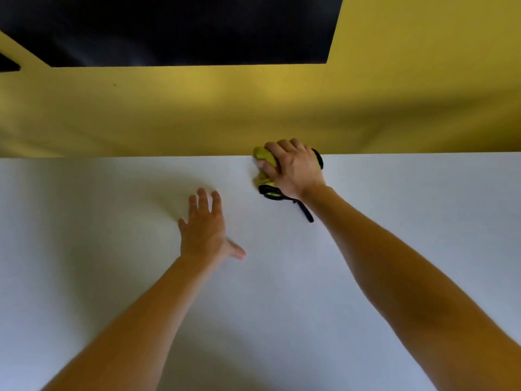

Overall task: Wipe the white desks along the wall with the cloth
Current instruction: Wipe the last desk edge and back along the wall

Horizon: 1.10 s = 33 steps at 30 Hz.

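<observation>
- Firmly, the right hand (293, 167) grips the cloth (263, 158) at the far edge of the white desk (84, 249), just where the desktop meets the yellow wall (169, 114). Its fingers curl over the top of the bundle and the thumb wraps in from the left, so the hand is clamped on the fabric.
- The cloth is yellow-green with black edging and is bunched into a wad under the palm. Part of it shows left of the fingers, part below the thumb, and a black-trimmed bit peeks out on the right side of the hand. It is pressed onto the desk surface, up against the wall.
- A black strap (304, 211) trails from the wad toward the near edge and lies on the desk beside the right wrist.
- The left hand (204, 230) lies palm down on the desk, closer to the near edge than the cloth and to its left, apart from it. Its fingers are straight and slightly spread, the thumb sticks out to the right, and it holds nothing. Whether it bears any weight cannot be told.
- A soft shadow falls on the desk beyond and to the left of the left hand.
- Both forearms are bare and reach in from the near edge, the right one from the near right corner.
- Higher up the wall sits a dark panel (169, 29), its lower edge well above both hands.
</observation>
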Each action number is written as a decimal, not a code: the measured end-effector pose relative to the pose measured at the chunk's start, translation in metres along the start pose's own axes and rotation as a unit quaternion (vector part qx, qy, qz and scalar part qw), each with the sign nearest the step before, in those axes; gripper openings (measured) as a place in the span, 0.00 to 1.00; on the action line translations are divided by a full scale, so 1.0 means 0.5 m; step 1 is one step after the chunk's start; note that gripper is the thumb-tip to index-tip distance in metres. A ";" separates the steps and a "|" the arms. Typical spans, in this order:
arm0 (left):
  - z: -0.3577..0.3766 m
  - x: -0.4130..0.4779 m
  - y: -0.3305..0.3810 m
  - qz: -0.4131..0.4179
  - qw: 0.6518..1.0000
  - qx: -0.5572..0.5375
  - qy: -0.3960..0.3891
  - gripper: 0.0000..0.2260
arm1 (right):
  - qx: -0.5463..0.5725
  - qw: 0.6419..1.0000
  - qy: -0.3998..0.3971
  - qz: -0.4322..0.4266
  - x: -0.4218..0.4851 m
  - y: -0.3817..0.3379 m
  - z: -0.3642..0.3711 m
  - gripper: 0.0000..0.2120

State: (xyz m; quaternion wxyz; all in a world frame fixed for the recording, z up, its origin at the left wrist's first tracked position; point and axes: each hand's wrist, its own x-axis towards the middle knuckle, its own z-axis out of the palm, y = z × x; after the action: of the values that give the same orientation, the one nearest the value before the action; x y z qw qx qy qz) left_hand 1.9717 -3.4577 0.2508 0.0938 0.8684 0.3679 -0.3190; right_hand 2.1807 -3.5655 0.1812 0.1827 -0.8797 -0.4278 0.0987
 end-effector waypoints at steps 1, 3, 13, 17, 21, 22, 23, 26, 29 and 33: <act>0.001 0.002 -0.002 0.000 1.000 0.002 0.001 0.75 | -0.011 0.999 0.017 0.029 -0.035 0.077 -0.027 0.26; 0.002 0.004 -0.007 0.006 1.000 0.002 0.010 0.76 | -0.042 0.995 0.044 0.085 -0.107 0.231 -0.087 0.27; 0.003 0.011 -0.014 0.011 1.000 0.005 0.020 0.75 | -0.088 0.988 0.006 0.128 0.014 -0.047 0.018 0.21; 0.005 0.003 -0.013 0.001 0.999 0.024 0.027 0.75 | -0.032 0.997 -0.024 0.060 0.085 -0.241 0.074 0.21; 0.000 0.005 -0.017 0.015 1.000 0.014 0.023 0.75 | -0.002 0.998 0.022 0.051 0.021 -0.051 0.019 0.22; 0.000 0.005 -0.017 0.018 1.000 0.007 0.022 0.75 | -0.013 0.996 0.042 0.081 -0.015 0.032 -0.006 0.21; 0.000 0.004 -0.017 0.018 1.000 0.003 0.020 0.75 | -0.028 0.991 0.063 0.113 -0.053 0.121 -0.039 0.21; 0.002 0.004 -0.017 0.015 1.000 0.000 0.020 0.74 | -0.065 0.971 0.086 0.213 -0.152 0.330 -0.140 0.22; 0.001 0.006 -0.015 0.018 1.000 -0.002 0.026 0.75 | -0.109 0.950 0.085 0.280 -0.144 0.319 -0.134 0.24; 0.003 0.005 -0.016 0.010 1.000 -0.001 0.026 0.75 | -0.065 0.985 0.039 0.152 -0.014 0.022 -0.005 0.25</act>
State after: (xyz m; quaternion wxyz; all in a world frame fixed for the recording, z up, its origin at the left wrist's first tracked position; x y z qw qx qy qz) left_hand 1.9670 -3.4512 0.2487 0.0881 0.8798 0.3618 -0.2954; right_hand 2.1852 -3.5779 0.1793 0.1246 -0.9477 -0.2869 0.0632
